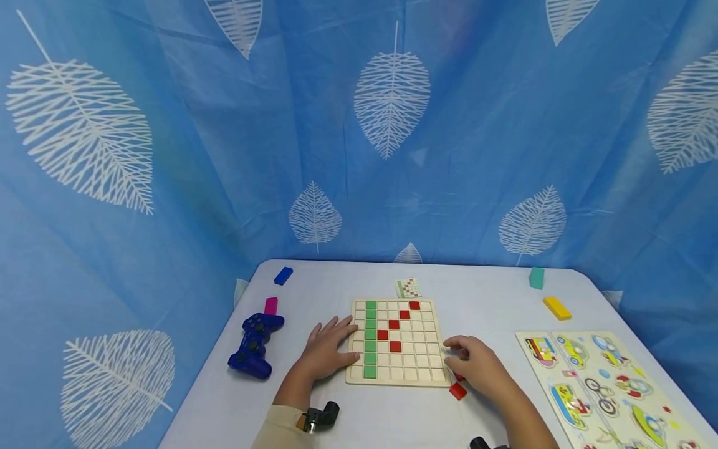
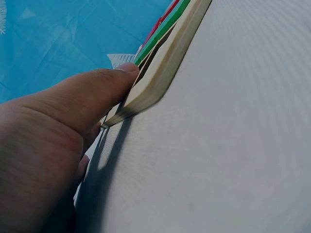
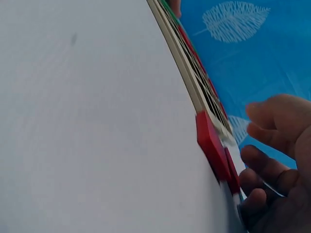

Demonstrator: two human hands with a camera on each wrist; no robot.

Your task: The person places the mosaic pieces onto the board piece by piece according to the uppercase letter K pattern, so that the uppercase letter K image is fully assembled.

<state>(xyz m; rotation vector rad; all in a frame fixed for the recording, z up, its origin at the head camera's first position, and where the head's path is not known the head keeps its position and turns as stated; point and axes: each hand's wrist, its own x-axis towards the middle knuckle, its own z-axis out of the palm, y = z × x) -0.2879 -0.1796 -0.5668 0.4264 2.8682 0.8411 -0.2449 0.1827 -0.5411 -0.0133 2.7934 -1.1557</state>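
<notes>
Grid board (image 1: 399, 342) holds green and red tiles (image 1: 394, 325), perhaps eleven.

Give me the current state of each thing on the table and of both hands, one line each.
Board: flat on table, one green column and five red tiles in a zigzag set in it.
Left hand: fingers straight, resting against board's left edge.
Right hand: fingers curled by board's right corner; whether it holds a tile, cannot tell.
Loose red tiles: on table beside that corner.
Gamepad: untouched.
Vehicle puzzle: pieces seated.
</notes>
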